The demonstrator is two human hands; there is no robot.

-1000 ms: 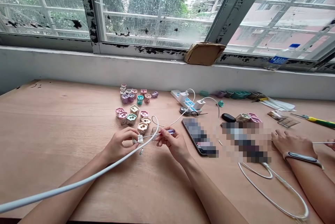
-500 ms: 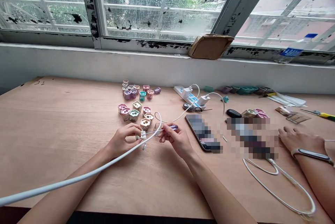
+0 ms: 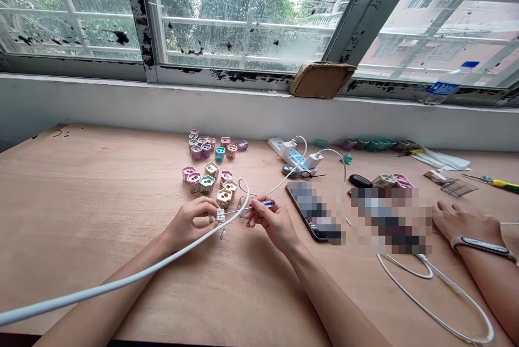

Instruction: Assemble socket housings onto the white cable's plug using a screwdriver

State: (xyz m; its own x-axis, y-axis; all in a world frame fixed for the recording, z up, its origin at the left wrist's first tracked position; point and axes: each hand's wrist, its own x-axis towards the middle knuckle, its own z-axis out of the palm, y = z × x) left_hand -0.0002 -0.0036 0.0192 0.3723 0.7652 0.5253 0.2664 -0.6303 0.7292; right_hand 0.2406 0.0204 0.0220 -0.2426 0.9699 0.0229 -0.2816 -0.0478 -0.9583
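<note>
My left hand pinches a small whitish part just above the table. In my right hand is a screwdriver with a purple handle, its thin shaft pointing left at that part. The white cable in front crosses the shaft, and whether the tip touches the part I cannot tell. Below my left fingertips a tiny light piece lies on the wood. A clear piece sits behind the shaft, partly hidden. Several small coloured pots with holed tops stand just beyond my hands.
A thick white cable runs across the foreground over my left forearm. Right of my hands lie a phone, a power strip with chargers, and another phone, blurred. Another person's hand rests at the right. More pots stand behind.
The whole view has shifted slightly, so the table sits a little lower in it. My hands keep the same hold on the part and the screwdriver.
</note>
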